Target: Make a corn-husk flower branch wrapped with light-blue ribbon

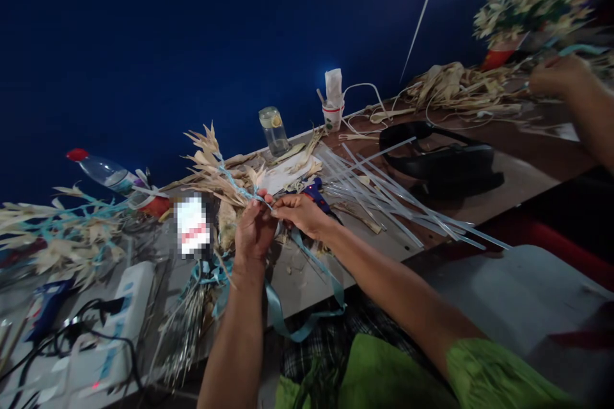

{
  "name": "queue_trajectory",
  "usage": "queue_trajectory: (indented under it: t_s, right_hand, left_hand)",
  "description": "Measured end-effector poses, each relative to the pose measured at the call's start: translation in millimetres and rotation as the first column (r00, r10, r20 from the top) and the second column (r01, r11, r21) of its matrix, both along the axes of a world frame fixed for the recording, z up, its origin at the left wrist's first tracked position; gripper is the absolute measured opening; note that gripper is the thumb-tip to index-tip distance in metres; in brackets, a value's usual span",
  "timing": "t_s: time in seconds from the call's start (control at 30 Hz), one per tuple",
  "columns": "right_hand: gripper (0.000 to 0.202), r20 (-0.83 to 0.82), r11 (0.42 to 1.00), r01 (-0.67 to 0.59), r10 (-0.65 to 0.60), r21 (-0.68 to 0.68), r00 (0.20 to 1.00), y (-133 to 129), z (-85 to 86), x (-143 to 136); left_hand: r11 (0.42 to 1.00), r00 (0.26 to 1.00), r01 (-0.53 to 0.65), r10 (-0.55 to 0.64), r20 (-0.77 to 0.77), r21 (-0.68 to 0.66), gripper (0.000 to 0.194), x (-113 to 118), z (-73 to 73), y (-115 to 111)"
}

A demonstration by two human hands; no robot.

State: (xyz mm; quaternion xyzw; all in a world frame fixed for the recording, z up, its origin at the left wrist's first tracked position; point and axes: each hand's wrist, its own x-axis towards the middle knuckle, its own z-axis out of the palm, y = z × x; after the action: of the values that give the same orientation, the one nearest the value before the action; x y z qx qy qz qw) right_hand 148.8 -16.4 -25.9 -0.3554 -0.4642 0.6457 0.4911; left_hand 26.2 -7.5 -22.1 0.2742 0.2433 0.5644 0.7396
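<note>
the husk flower would probably handle as something light, its papery petals brittle and its thin stem fairly firm, so the wrapped stem looks a safer hold than the petals, while the satiny ribbon may slide. it has pale straw-coloured, pointed petals flaring at its far left end and a slim stem wound in light blue. it is held above the middle of the tabletop, the left hand gripping the stem and the right hand pinching near its end, on stem or ribbon one cannot tell.
</note>
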Motion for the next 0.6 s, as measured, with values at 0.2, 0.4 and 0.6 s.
queue_trajectory:
  t_s: [0.2,0.4,0.6]
  right_hand:
    - [0.012,0.028,1.000,0.024,-0.023,-0.019,0.999,4.6,-7.6,-5.7]
    - [0.008,0.144,0.998,0.023,-0.030,0.053,0.989,7.8,-14.1,-9.2]
    - [0.010,0.219,0.994,0.041,-0.064,0.106,0.974,9.5,-18.3,-8.5]
  left_hand:
    - [0.976,0.967,-0.214,0.217,-0.136,0.042,0.019,5.7,-3.4,2.9]
    - [0.891,0.810,-0.416,0.454,-0.371,0.182,0.020,10.4,-14.5,9.6]
    - [0.917,0.798,-0.349,0.398,-0.452,0.190,0.021,9.1,-8.0,7.1]
